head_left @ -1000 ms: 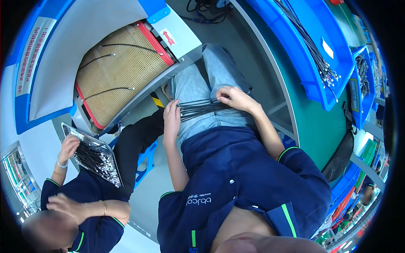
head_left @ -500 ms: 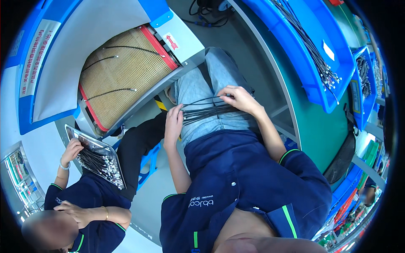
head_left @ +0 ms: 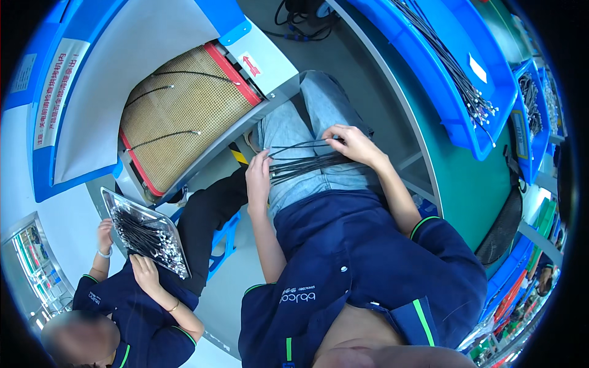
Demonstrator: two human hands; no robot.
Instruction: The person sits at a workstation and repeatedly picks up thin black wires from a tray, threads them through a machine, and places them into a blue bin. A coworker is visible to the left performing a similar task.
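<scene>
A loose bundle of thin black cables [head_left: 310, 167] lies crosswise over my lap, on the light blue jeans. At the bundle's left end, my left hand [head_left: 259, 175] has its fingers closed on cable ends. On the other side, my right hand [head_left: 354, 146] pinches one or two cables, which stretch between my hands slightly apart from the rest. The fingers partly hide the cable ends.
Ahead-left, a machine's mesh conveyor belt [head_left: 178, 116] carries three dark cables. At left, a co-worker holds a clear tray [head_left: 184, 245] of cables with white ends. On the green bench [head_left: 454, 178] at right stands a blue bin [head_left: 438, 104] holding long cables.
My hands keep their grip on the cables, with only slight finger movement. The co-worker's one hand has dropped from near the head to the tray's edge. The view has shifted slightly.
</scene>
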